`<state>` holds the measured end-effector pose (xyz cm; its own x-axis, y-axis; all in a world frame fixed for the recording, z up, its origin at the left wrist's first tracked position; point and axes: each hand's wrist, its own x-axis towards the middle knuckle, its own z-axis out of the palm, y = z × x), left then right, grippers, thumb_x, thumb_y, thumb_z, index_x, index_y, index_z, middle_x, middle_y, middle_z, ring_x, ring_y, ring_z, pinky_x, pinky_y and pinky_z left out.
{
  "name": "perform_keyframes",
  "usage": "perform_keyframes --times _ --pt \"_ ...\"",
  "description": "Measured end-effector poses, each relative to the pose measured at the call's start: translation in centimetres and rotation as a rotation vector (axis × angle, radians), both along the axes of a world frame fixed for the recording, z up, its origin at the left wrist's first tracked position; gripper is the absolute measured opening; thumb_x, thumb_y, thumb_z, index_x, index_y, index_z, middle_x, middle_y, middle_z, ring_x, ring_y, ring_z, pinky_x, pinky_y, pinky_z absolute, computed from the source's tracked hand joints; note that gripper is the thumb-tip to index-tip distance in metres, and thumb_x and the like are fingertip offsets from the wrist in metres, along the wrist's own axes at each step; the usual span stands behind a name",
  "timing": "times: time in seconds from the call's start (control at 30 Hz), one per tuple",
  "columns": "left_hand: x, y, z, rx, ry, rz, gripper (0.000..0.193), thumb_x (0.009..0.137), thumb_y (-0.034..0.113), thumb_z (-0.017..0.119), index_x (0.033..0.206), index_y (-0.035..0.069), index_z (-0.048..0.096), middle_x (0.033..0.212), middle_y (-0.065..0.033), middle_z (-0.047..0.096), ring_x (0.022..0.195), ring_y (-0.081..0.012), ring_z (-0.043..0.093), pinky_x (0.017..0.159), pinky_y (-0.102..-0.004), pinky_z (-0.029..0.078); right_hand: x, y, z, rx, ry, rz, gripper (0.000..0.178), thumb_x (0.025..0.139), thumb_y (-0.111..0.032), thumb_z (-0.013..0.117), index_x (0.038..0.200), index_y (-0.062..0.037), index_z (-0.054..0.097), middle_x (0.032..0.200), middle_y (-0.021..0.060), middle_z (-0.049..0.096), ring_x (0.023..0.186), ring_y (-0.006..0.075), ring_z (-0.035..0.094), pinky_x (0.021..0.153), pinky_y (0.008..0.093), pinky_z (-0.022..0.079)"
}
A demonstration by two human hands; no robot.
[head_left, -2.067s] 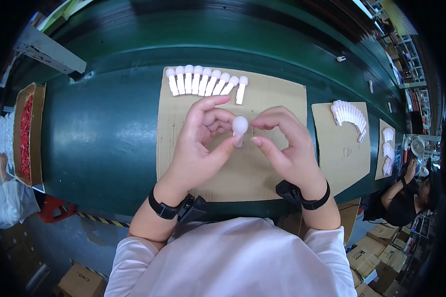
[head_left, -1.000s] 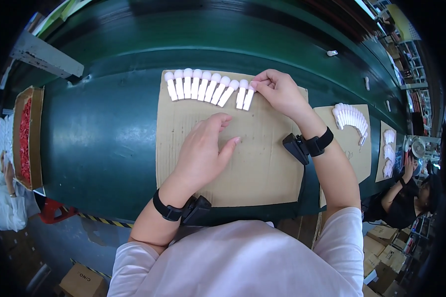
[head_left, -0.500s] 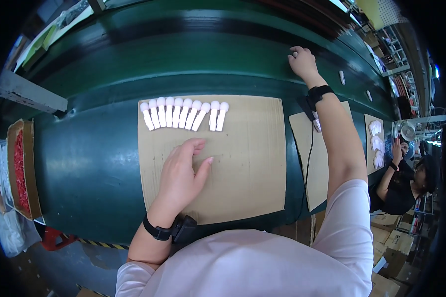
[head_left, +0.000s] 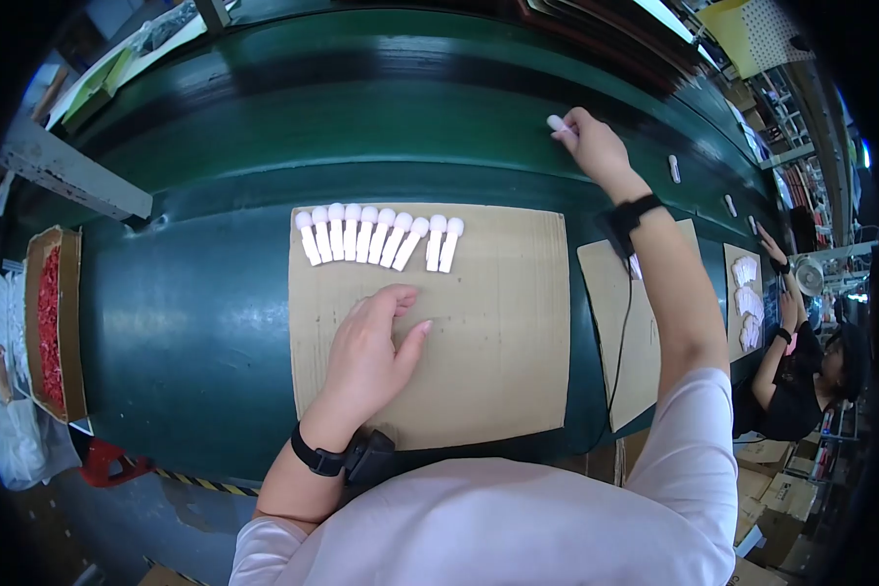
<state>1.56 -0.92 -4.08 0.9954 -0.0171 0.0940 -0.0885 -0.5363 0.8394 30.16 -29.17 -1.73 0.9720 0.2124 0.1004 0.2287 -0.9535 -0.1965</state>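
My right hand [head_left: 593, 145] reaches out over the green belt, with its fingers closed on a small white wand [head_left: 558, 124] whose rounded end sticks out to the left. Over the cardboard sheet [head_left: 498, 352] hovers my left hand [head_left: 373, 342], thumb apart from the loosely curled fingers and nothing between them. Beyond that hand, near the sheet's far edge, lies a row of several white round-headed wands [head_left: 365, 237]. A small gap splits the two rightmost wands from the others.
More wands [head_left: 674, 169] lie farther right on the belt [head_left: 381, 107]. A second cardboard sheet [head_left: 625, 332] with a black cable sits at right. A co-worker [head_left: 801, 381] reaches toward the belt beyond it. At left stands a box of red pieces [head_left: 68, 332], near a metal post [head_left: 78, 171].
My right hand has drawn back a little, and the wand's rounded end now shows clearly beside its fingers. The left hand keeps its pose. A co-worker's arm now stretches toward the belt.
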Motion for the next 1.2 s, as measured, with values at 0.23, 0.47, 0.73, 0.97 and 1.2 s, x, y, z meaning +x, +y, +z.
perform_keyframes --times 0.23,0.47,0.73,0.97,1.2 --pt "-0.7 0.7 1.7 -0.27 -0.065 0.012 0.025 0.086 0.009 0.067 0.108 0.001 0.059 0.102 -0.0123 0.066 0.093 -0.0223 0.064 0.081 -0.0337 0.05 -17.1 6.5 3.6 0.675 0.087 0.488 0.017 0.084 -0.004 0.067 0.1 -0.0022 0.063 0.093 0.0076 0.062 0.086 0.0178 0.06 0.076 0.0281 0.047" --pt "-1.2 0.5 2.5 -0.653 0.076 -0.093 0.02 0.088 0.007 0.065 0.107 0.001 0.062 0.098 -0.0082 0.067 0.091 -0.0155 0.062 0.083 -0.0291 0.048 -25.3 8.4 3.9 0.721 0.125 0.505 0.02 0.082 0.001 0.068 0.101 -0.0014 0.064 0.096 0.0096 0.061 0.09 0.0202 0.059 0.08 0.0291 0.046" --pt "-1.5 0.6 2.9 -0.581 -0.047 -0.097 0.021 0.085 0.006 0.069 0.106 0.001 0.063 0.099 -0.0071 0.067 0.093 -0.0146 0.061 0.086 -0.0291 0.048 -26.7 9.9 3.5 0.919 0.14 0.396 0.025 0.081 -0.001 0.071 0.104 0.001 0.061 0.097 0.0095 0.061 0.088 0.0187 0.059 0.078 0.0299 0.047" --pt "-1.7 0.7 2.7 -0.605 -0.106 -0.147 0.027 0.082 0.005 0.072 0.107 0.0 0.063 0.103 -0.0064 0.067 0.095 -0.0143 0.061 0.084 -0.0291 0.049 -27.0 9.0 2.6 0.952 0.054 0.449 0.023 0.078 -0.002 0.075 0.097 -0.0009 0.06 0.098 0.0114 0.061 0.089 0.0201 0.059 0.077 0.0294 0.048" --pt "-1.8 0.2 2.9 -0.905 0.124 -0.174 0.029 0.085 0.005 0.071 0.111 0.0 0.061 0.108 -0.0095 0.066 0.097 -0.0157 0.063 0.087 -0.0295 0.05 -27.3 9.9 2.5 0.918 -0.054 0.517 0.025 0.075 -0.003 0.078 0.091 -0.0012 0.059 0.097 0.0126 0.06 0.089 0.0208 0.059 0.077 0.029 0.047"
